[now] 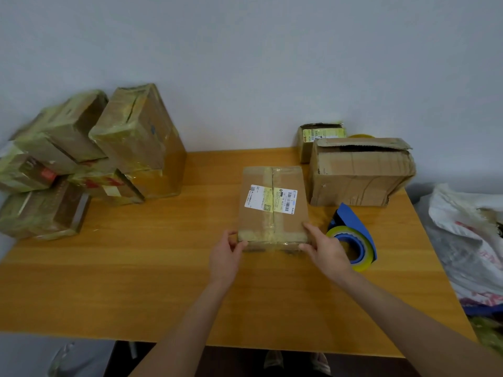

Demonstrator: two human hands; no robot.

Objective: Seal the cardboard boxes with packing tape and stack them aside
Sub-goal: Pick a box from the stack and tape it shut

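Head view; left hand [224, 257], right hand [326, 251] grip box [290, 223] (near corners)

Bare table [163, 268] between box pile [89, 159] and dispenser [351, 240]

Both arms were bare. L forearm [190, 322] and R forearm [408, 308] ran uncovered from the bottom of the frame to the wrists, as far as they showed. L hand [224, 257] and R hand [326, 251] were bare too, w/ fingers uncovered. Below the table's [136, 281] near edge sat a pair of light-coloured shoes [273, 360], blurred; type couldn't be told.
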